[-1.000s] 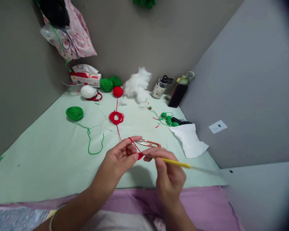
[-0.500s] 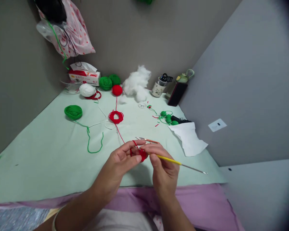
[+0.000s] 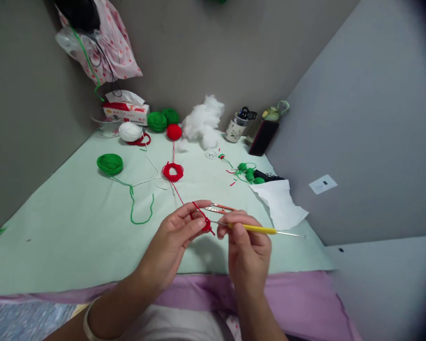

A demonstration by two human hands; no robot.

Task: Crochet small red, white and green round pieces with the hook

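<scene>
My left hand [image 3: 177, 232] pinches a small red crochet piece [image 3: 207, 226] above the near part of the pale green table [image 3: 57, 227], with red yarn [image 3: 184, 201] stretched over its forefinger. That strand runs back to a loose red coil [image 3: 172, 172] and a red yarn ball [image 3: 173, 131]. My right hand [image 3: 246, 244] grips a yellow-handled crochet hook [image 3: 259, 229], whose tip points left into the red piece. Orange-handled thread snips [image 3: 220, 208] lie on the table just beyond both hands.
A green yarn ball [image 3: 110, 164] with a trailing green strand lies at left. A white ball [image 3: 129, 131], two green balls [image 3: 162, 119], a tissue box [image 3: 126, 112], white stuffing [image 3: 204, 121], a cup [image 3: 235, 129], a bottle [image 3: 270, 125] and white paper [image 3: 279, 201] ring the table. Walls close in on three sides.
The hook's handle swung from pointing down-right to nearly level, and its tip came back into the red piece. Both hands stayed above the same spot.
</scene>
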